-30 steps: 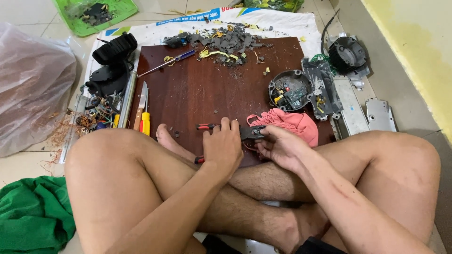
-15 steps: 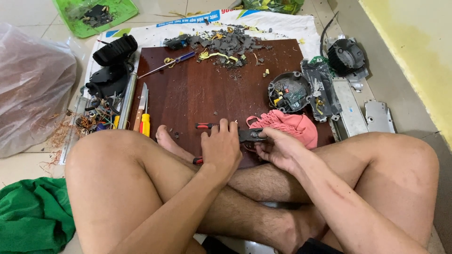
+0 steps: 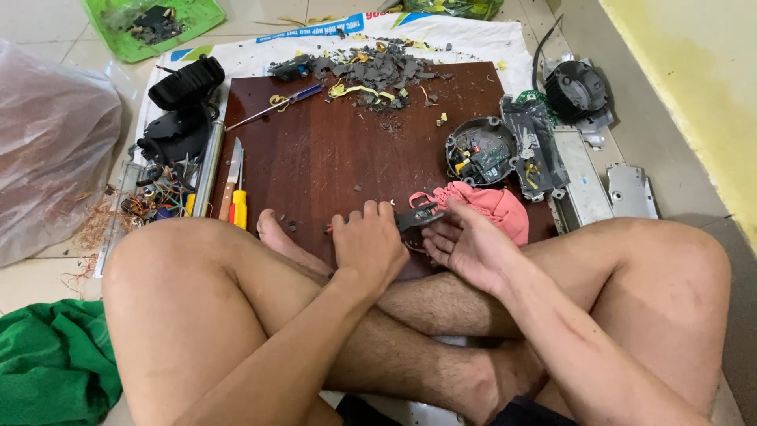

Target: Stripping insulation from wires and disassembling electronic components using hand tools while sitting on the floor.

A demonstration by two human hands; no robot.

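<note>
Right hand has opened, palm up, since earlier; fingers loose, gripping nothing. Left hand clamped on pliers at the wooden board near edge (pink cloth just beside).

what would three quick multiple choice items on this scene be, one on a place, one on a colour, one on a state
1. Where is the pink cloth?
A. on the green tray
B. on the board's near right part, beside the right hand
C. on the clear bag

2. What colour is the handle of the small knife at the board's left edge?
A. yellow
B. white
C. black

3. How does the left hand stand?
A. lifted, open
B. resting on a knee
C. palm down on the brown board, closed on a dark tool

Answers: 1 B, the cloth lies just past the right hand. 2 A, the handle is yellow. 3 C, its fingers curl over the tool's red grip.
</note>
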